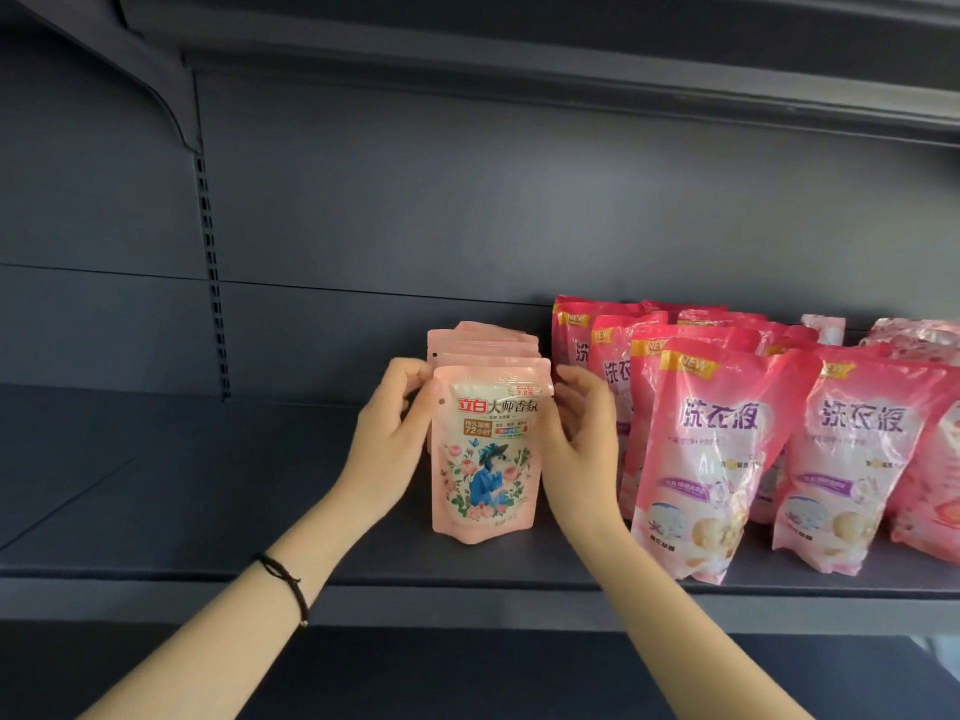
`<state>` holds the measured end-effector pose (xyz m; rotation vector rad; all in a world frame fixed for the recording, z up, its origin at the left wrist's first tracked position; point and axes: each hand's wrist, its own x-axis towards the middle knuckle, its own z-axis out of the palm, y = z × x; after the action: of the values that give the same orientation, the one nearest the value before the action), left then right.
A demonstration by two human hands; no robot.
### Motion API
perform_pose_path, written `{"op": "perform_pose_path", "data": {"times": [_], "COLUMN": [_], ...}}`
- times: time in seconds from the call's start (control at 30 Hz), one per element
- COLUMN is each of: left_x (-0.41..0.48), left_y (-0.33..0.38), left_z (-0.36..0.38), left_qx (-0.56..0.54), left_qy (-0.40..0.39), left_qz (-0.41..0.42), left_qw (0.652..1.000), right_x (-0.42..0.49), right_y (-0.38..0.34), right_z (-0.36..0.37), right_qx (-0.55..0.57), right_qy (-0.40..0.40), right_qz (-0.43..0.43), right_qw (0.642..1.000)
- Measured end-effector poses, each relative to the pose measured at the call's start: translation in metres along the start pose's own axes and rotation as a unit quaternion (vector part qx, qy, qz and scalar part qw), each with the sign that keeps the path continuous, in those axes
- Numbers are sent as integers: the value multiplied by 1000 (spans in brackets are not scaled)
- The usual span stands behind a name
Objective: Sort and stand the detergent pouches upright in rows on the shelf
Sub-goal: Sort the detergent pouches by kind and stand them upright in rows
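A row of small pale-pink pouches stands upright on the dark shelf (208, 491); the front pouch (485, 459) shows a floral picture with a blue figure. Several more of these pouches (483, 343) stand close behind it. My left hand (389, 433) holds the front pouch's left edge with curled fingers. My right hand (582, 433) grips its right edge. To the right, large bright-pink detergent pouches (711, 459) stand in rows running back to the wall.
The shelf's left half is bare dark metal with a slotted upright (210, 262) at the back. Another shelf (571, 70) hangs overhead. More crumpled pink pouches (914, 337) lie at the far right rear. A black cord circles my left wrist.
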<state>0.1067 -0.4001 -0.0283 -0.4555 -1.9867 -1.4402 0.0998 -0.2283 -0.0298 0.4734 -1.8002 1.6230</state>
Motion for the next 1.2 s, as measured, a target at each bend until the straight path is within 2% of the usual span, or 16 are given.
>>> {"op": "perform_pose_path", "data": {"times": [0.1, 0.17, 0.27, 0.33, 0.4, 0.47, 0.6, 0.7, 0.73, 0.8, 0.9, 0.97, 1.1, 1.2], "left_x": [25, 48, 85, 110, 134, 156, 195, 222, 231, 245, 256, 257, 254, 251], "left_y": [13, 29, 53, 63, 66, 63, 43, 20, 14, 1, -12, -21, -38, -44], "left_z": [-24, -40, -55, -57, -55, -50, -36, -23, -18, -10, 1, 7, 17, 22], "left_qx": [113, 211, 359, 447, 513, 547, 569, 541, 528, 506, 451, 411, 405, 412], "left_qy": [-21, -64, -177, -237, -280, -307, -330, -345, -351, -365, -395, -414, -423, -393], "left_qz": [48, 99, 150, 172, 188, 198, 233, 235, 232, 224, 191, 179, 193, 206], "left_qw": [992, 970, 904, 845, 790, 753, 717, 730, 737, 749, 777, 793, 787, 796], "right_x": [23, 53, 102, 130, 154, 175, 210, 234, 241, 253, 262, 265, 266, 262], "right_y": [-32, -60, -97, -107, -107, -103, -83, -55, -47, -33, -18, -13, -5, -4], "right_z": [-14, -23, -25, -19, -9, 0, 17, 30, 34, 43, 51, 53, 55, 57], "right_qx": [-127, -201, -302, -410, -513, -567, -614, -628, -626, -602, -555, -544, -492, -494], "right_qy": [-39, -119, -302, -408, -463, -486, -501, -518, -525, -544, -583, -605, -624, -618], "right_qz": [-169, -242, -213, -186, -177, -172, -193, -209, -213, -205, -146, -107, -45, -30], "right_qw": [977, 942, 879, 794, 701, 642, 578, 542, 537, 548, 574, 572, 605, 611]}}
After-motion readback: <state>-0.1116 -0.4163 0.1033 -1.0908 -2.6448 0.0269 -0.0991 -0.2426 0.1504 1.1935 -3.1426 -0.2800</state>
